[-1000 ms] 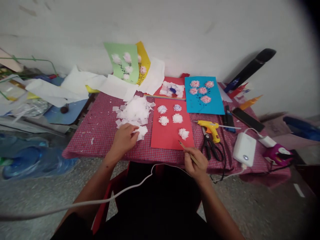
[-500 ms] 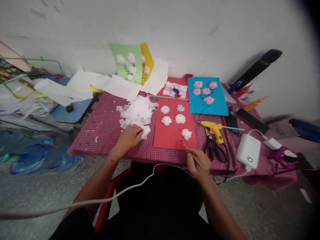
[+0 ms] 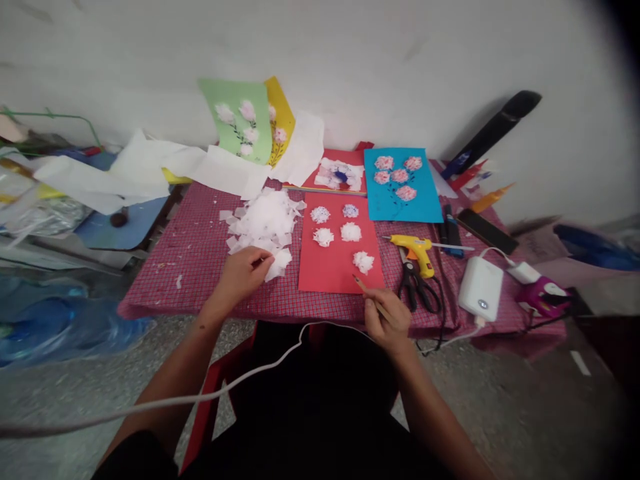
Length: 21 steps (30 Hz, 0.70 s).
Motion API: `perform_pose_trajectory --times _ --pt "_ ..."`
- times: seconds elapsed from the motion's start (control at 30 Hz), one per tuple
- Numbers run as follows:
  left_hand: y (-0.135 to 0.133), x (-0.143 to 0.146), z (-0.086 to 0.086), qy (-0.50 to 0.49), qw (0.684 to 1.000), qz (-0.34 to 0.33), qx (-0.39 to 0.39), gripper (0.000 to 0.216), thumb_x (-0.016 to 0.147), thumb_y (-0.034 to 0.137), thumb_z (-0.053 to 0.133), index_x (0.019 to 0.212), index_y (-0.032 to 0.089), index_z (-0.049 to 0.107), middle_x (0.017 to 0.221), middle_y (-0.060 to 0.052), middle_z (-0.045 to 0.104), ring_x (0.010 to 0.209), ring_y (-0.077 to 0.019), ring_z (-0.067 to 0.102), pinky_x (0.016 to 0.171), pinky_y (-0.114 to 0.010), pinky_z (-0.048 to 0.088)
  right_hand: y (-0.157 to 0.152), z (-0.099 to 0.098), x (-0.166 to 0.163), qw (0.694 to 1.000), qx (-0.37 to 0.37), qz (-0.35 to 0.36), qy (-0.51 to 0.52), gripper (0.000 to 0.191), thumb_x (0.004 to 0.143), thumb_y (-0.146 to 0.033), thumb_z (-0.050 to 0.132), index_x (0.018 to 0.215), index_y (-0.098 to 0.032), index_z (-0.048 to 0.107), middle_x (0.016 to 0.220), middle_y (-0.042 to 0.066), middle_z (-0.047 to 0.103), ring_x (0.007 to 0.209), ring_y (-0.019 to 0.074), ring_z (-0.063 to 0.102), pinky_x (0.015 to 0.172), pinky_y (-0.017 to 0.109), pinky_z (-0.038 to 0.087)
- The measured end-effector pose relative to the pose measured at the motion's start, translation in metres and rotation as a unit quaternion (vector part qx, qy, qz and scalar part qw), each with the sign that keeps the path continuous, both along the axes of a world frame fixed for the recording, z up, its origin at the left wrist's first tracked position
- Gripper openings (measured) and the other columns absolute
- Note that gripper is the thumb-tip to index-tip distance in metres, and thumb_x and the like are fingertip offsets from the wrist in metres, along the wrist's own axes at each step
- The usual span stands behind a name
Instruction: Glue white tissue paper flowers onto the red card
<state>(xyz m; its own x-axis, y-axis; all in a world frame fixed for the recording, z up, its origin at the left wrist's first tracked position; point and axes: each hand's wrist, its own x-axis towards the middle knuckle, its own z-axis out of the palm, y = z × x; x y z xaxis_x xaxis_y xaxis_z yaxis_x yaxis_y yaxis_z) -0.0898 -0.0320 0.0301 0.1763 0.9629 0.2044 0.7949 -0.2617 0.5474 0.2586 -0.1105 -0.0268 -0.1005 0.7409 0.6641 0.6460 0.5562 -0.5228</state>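
Observation:
My left hand (image 3: 241, 273) pinches a small white tissue square at the near edge of a heap of white tissue squares (image 3: 265, 220) on the red checked tablecloth (image 3: 200, 253). My right hand (image 3: 387, 319) is closed round a pencil (image 3: 361, 285), whose tip points at the lower right corner of a red card (image 3: 336, 257). Several white tissue flowers (image 3: 350, 231) sit on that card.
A yellow glue gun (image 3: 415, 250), black scissors (image 3: 417, 290) and a white power pack (image 3: 480, 290) lie right of the red card. A blue card (image 3: 400, 187) with pink flowers lies behind. Green and yellow cards (image 3: 240, 120) lean on the wall. A white cable (image 3: 225, 390) crosses my lap.
My left hand has lifted a little off the heap with a tissue square in its fingers. The right hand stays put with the pencil. The view shifted slightly.

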Motion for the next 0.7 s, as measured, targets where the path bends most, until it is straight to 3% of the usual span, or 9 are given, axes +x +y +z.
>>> perform_pose_trajectory --times 0.17,0.27,0.37,0.43,0.5,0.57,0.63,0.7 --pt "-0.002 0.009 0.002 0.058 0.997 -0.026 0.046 0.023 0.098 0.034 0.053 0.087 0.021 0.069 0.093 -0.007 0.073 0.092 -0.0241 0.066 0.086 -0.038 0.05 0.003 0.004 -0.006 0.996 -0.02 0.05 -0.071 0.034 0.091 -0.009 0.059 0.12 -0.024 0.069 0.105 0.009 0.074 0.092 0.0211 0.073 0.079 0.036 0.062" --pt "-0.007 0.022 0.0 0.079 0.994 -0.046 0.054 0.019 0.095 0.032 0.057 0.102 0.02 0.07 0.109 -0.012 0.071 0.107 -0.0288 0.063 0.097 -0.044 0.049 0.005 0.01 -0.017 0.993 -0.007 0.067 -0.101 0.037 0.092 -0.009 0.058 0.124 -0.024 0.068 0.108 0.01 0.073 0.093 0.021 0.073 0.078 0.035 0.062" --pt "-0.02 0.045 0.0 0.002 0.998 -0.05 0.034 0.025 0.096 0.035 0.059 0.113 0.02 0.069 0.116 -0.012 0.07 0.111 -0.029 0.062 0.101 -0.045 0.048 0.008 0.02 -0.032 0.993 0.008 0.077 -0.086 0.04 0.092 -0.007 0.057 0.127 -0.023 0.067 0.108 0.011 0.072 0.094 0.0214 0.072 0.078 0.034 0.062" --pt "-0.029 0.065 0.001 -0.116 0.988 -0.081 -0.059 0.027 0.098 0.044 0.057 0.102 0.02 0.07 0.1 -0.008 0.072 0.095 -0.0242 0.065 0.091 -0.04 0.051 0.01 0.027 -0.045 0.993 0.02 0.082 -0.082 0.041 0.092 -0.007 0.057 0.128 -0.023 0.066 0.109 0.012 0.072 0.095 0.022 0.071 0.079 0.035 0.061" --pt "-0.035 0.086 0.0 -0.284 0.929 -0.11 -0.213 0.038 0.101 0.051 0.05 0.096 0.02 0.07 0.092 -0.006 0.072 0.086 -0.0208 0.066 0.082 -0.036 0.053 0.011 0.032 -0.057 0.992 0.033 0.088 -0.084 0.041 0.093 -0.007 0.056 0.129 -0.024 0.065 0.11 0.012 0.072 0.096 0.0224 0.07 0.08 0.035 0.061" --pt "-0.036 0.105 -0.002 -0.446 0.831 -0.103 -0.317 0.043 0.098 0.056 0.052 0.087 0.018 0.068 0.088 -0.007 0.072 0.083 -0.0196 0.066 0.08 -0.034 0.053 0.01 0.037 -0.067 0.99 0.039 0.096 -0.099 0.042 0.093 -0.008 0.055 0.13 -0.025 0.065 0.112 0.011 0.072 0.099 0.0226 0.07 0.083 0.035 0.061" --pt "-0.032 0.117 -0.003 -0.539 0.756 -0.073 -0.365 0.039 0.09 0.055 0.064 0.085 0.016 0.068 0.088 -0.008 0.073 0.083 -0.0194 0.068 0.08 -0.033 0.054 0.01 0.041 -0.066 0.985 0.032 0.113 -0.128 0.044 0.094 -0.01 0.055 0.133 -0.026 0.062 0.115 0.01 0.072 0.104 0.023 0.07 0.087 0.037 0.06" --pt "-0.027 0.122 -0.004 -0.57 0.726 -0.048 -0.381 0.037 0.085 0.053 0.071 0.085 0.016 0.069 0.088 -0.009 0.074 0.082 -0.0191 0.069 0.081 -0.033 0.055 0.015 0.045 -0.048 0.983 0.015 0.108 -0.15 0.047 0.094 -0.011 0.053 0.138 -0.026 0.059 0.12 0.01 0.072 0.109 0.0235 0.069 0.092 0.039 0.059"
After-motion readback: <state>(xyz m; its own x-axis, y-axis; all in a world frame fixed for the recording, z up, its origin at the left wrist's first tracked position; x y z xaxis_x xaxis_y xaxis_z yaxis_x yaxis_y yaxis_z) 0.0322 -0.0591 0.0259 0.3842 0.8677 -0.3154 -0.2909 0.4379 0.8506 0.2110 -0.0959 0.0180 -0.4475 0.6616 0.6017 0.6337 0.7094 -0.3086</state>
